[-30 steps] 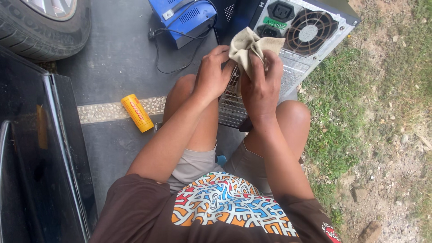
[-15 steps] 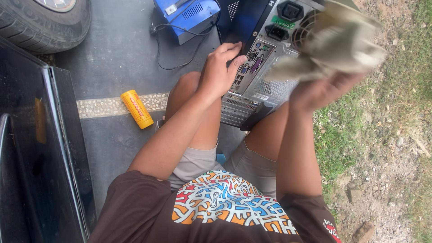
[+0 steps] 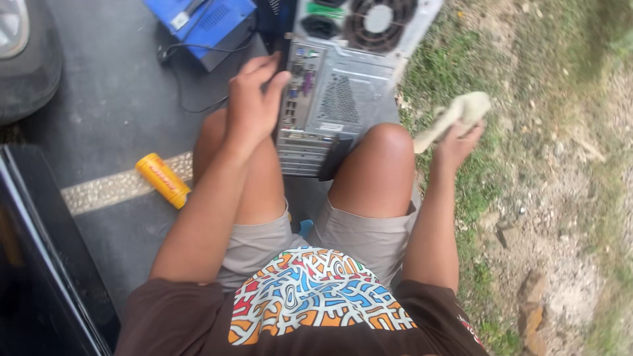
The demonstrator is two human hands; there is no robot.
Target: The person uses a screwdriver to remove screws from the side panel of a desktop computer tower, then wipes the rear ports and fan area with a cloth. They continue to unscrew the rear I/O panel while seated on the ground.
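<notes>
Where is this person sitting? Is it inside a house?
No, it looks like outdoors, at a roadside or parking spot: dark pavement with a painted line, a car tyre, and grass and dirt beside it.

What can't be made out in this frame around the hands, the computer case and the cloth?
Head view only:
- Computer case: top cut off by the frame edge; lower end hidden between the knees.
- Left hand: fingertips on the case's edge; grip unclear.
- Cloth in the right hand: motion-blurred; fingers partly hidden.
- Blue device: cropped at the top.
- Yellow can: print too small.
</notes>
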